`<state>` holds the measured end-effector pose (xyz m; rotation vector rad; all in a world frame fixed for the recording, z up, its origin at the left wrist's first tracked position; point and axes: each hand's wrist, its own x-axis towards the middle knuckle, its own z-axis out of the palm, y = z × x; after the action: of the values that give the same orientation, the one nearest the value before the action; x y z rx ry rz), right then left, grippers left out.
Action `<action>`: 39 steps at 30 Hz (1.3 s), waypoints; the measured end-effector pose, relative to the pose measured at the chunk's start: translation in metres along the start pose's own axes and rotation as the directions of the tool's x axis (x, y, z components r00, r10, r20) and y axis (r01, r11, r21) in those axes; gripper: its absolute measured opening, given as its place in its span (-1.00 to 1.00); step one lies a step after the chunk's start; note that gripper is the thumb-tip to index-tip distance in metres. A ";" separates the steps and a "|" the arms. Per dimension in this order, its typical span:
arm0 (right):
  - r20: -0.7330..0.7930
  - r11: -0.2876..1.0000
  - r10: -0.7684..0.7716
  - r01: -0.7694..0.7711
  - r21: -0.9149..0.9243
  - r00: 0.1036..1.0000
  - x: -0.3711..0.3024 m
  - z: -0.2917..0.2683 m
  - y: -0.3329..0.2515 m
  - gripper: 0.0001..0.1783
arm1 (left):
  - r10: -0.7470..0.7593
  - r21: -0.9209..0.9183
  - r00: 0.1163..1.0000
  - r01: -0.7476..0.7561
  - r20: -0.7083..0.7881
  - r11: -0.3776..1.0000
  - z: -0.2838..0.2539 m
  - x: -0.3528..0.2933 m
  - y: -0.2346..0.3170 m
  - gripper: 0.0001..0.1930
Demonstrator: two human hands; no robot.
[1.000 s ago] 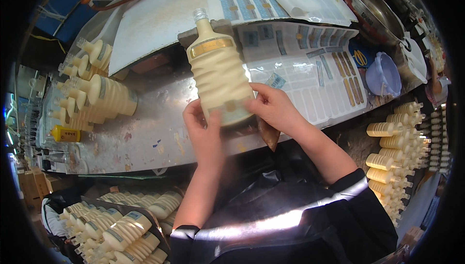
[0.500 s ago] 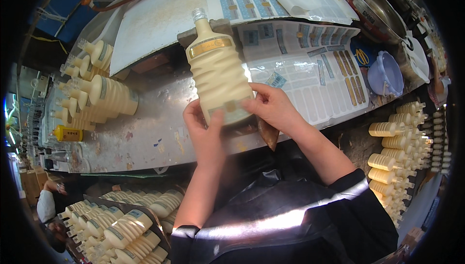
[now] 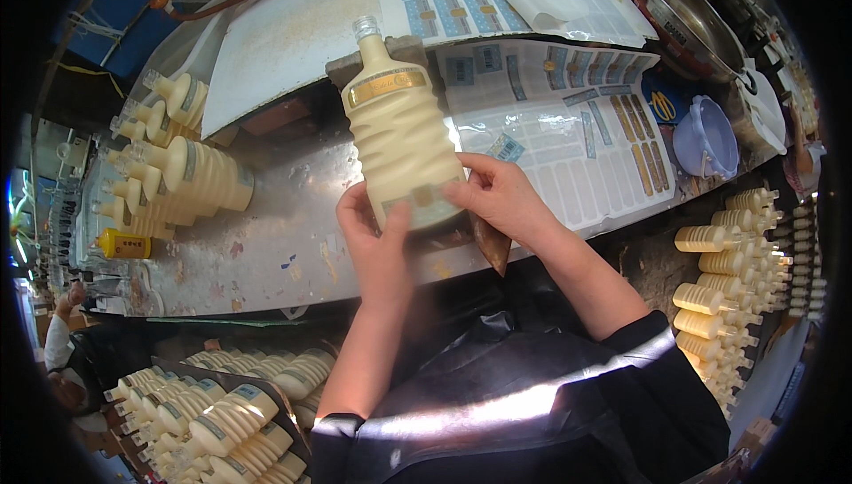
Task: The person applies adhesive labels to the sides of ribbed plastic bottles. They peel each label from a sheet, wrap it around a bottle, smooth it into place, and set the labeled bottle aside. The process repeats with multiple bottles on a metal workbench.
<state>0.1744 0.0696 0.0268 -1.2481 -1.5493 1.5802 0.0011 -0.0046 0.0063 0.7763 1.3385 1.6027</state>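
Relative to the earlier frame, a co-worker's hand [image 3: 71,295] and white sleeve [image 3: 59,342] are displaced upward at the far left, toward the left end of the tabletop [image 3: 266,253]; no clear shift is seen in the cream bottle [image 3: 398,151] or in the hands on it.

Head view. The cream bottle is held above the near edge of the tabletop, about midway along it. Its long axis is directed away from the wearer, tilted slightly left, with the clear neck at the far end and the base nearest the grip. Both hands are in contact, so neither is nearer: the lower left edge is gripped by the left hand [image 3: 368,222], the lower right by the right hand [image 3: 501,200], and both thumbs are laid on the front at the lower label [image 3: 435,204]. Whether the base is supported from below cannot be told.

The body is flat-shouldered, glossy and moulded in wavy ridges; a gold metallic shoulder label [image 3: 386,87] is borne above them. Behind the neck a dark, rough block [image 3: 406,47] is seen. The tabletop is of scuffed, paint-flecked metal. Glossy label sheets [image 3: 568,191] are spread to the right, and similar ridged bottles [image 3: 204,173] are grouped at the left end.
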 end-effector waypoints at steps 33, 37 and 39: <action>0.106 0.950 0.040 -0.071 0.305 0.994 -0.006 -0.005 0.005 -0.45 | -0.008 -0.170 1.000 0.009 0.002 0.985 -0.005 0.000 -0.002 -0.59; 0.040 0.976 -0.058 0.048 0.212 0.998 -0.001 0.001 0.026 -0.45 | 0.035 -0.115 0.999 -0.033 0.018 0.993 -0.005 0.000 -0.004 -0.63; 0.041 0.978 -0.064 0.054 0.202 0.997 0.000 0.000 0.028 -0.45 | 0.042 -0.102 0.999 -0.039 0.025 0.994 -0.004 0.000 -0.004 -0.63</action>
<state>0.1794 0.0653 -0.0008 -1.0521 -1.4025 1.6920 -0.0020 -0.0063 0.0016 0.7648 1.2196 1.6730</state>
